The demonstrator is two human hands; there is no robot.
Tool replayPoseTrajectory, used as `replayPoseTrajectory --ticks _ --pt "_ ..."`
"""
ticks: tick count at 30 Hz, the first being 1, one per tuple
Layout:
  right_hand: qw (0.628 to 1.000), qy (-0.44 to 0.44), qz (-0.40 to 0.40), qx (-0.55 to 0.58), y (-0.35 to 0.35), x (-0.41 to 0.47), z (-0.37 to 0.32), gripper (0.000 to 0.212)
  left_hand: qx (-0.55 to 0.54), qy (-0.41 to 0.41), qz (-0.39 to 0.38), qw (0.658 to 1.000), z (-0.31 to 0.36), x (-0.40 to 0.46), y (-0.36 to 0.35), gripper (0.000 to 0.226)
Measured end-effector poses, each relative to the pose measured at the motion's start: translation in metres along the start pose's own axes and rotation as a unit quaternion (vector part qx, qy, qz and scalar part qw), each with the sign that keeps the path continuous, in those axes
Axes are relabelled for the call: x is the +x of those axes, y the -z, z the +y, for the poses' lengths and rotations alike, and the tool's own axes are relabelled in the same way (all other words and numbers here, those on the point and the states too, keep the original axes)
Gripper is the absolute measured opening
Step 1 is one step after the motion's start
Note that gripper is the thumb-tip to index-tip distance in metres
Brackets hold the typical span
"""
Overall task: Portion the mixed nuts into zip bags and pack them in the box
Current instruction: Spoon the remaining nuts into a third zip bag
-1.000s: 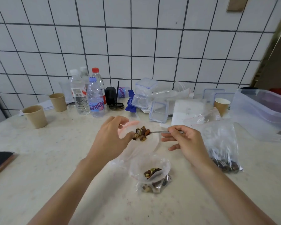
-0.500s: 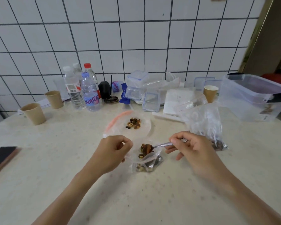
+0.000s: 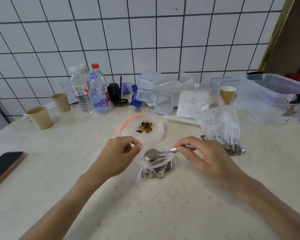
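Observation:
A small clear bag (image 3: 156,168) with mixed nuts in its bottom stands on the table between my hands. My left hand (image 3: 118,155) pinches its rim and holds the mouth apart. My right hand (image 3: 203,153) grips a metal spoon (image 3: 156,153); the bowl of the spoon is turned over at the bag's mouth and looks empty. Behind lies a zip bag (image 3: 152,134) with a red strip and a small heap of nuts (image 3: 145,127) in it. A larger bag of nuts (image 3: 222,129) leans at the right. The big clear box (image 3: 274,99) stands far right.
Water bottles (image 3: 97,94) and paper cups (image 3: 40,117) stand at the back left. A phone (image 3: 3,165) lies at the left edge. Small clear containers (image 3: 163,103), a white stack (image 3: 189,104) and another cup (image 3: 228,94) crowd the back by the tiled wall.
The spoon came down from the flat zip bag, where it left some nuts, into the small bag and tipped out its load. My left hand dropped to pinch that bag's rim.

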State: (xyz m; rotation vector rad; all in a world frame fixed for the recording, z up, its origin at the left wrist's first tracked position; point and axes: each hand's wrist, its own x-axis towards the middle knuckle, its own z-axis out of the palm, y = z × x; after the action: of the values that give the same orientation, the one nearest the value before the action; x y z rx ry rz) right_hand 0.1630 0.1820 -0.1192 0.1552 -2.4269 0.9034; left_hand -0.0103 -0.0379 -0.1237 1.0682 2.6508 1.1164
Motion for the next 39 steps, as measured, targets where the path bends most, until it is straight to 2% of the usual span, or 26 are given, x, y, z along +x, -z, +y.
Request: replayPoseTrajectory --ticks 3,7,12,14,16,19,21,26,31,36,39 --pt "0.984 -0.096 0.05 0.144 0.001 0.011 0.01 0.012 -0.032 0.017 0.008 0.999 -0.006 0.002 0.002 0.018" --pt "0.943 -0.163 0.083 0.279 -0.003 0.026 0.026 0.016 -0.047 0.033 0.034 0.998 -0.012 0.012 0.008 0.015" --pt "0.914 -0.211 0.11 0.33 -0.015 0.049 0.046 0.016 -0.025 0.02 0.166 0.986 -0.027 0.032 0.011 0.003" --pt "0.909 -0.223 0.116 0.333 -0.023 0.06 0.053 0.015 0.013 0.023 0.214 0.976 -0.035 0.044 0.008 0.021" --pt "0.909 -0.237 0.118 0.322 -0.034 0.071 0.06 0.015 0.048 0.056 0.217 0.973 -0.044 0.057 0.003 0.046" --pt "0.921 -0.252 0.101 0.28 -0.052 0.087 0.068 0.016 0.067 0.142 0.132 0.979 -0.054 0.075 -0.006 0.076" --pt "0.933 -0.263 0.088 0.229 -0.064 0.096 0.073 0.016 0.049 0.184 0.091 0.977 -0.058 0.085 -0.011 0.082" --pt "0.948 -0.27 0.088 0.142 -0.085 0.111 0.078 0.023 0.049 0.203 0.082 0.975 -0.062 0.098 -0.017 0.072" --pt "0.95 -0.267 0.108 0.12 -0.095 0.111 0.082 0.024 0.056 0.188 0.058 0.979 -0.055 0.103 -0.019 0.035" --pt "0.941 -0.28 0.146 0.118 -0.1 0.111 0.084 0.027 0.045 0.173 0.057 0.982 -0.046 0.106 -0.005 0.028" --pt "0.941 -0.284 0.143 0.113 -0.103 0.111 0.082 0.024 0.023 0.168 0.063 0.984 -0.041 0.106 -0.003 0.025"
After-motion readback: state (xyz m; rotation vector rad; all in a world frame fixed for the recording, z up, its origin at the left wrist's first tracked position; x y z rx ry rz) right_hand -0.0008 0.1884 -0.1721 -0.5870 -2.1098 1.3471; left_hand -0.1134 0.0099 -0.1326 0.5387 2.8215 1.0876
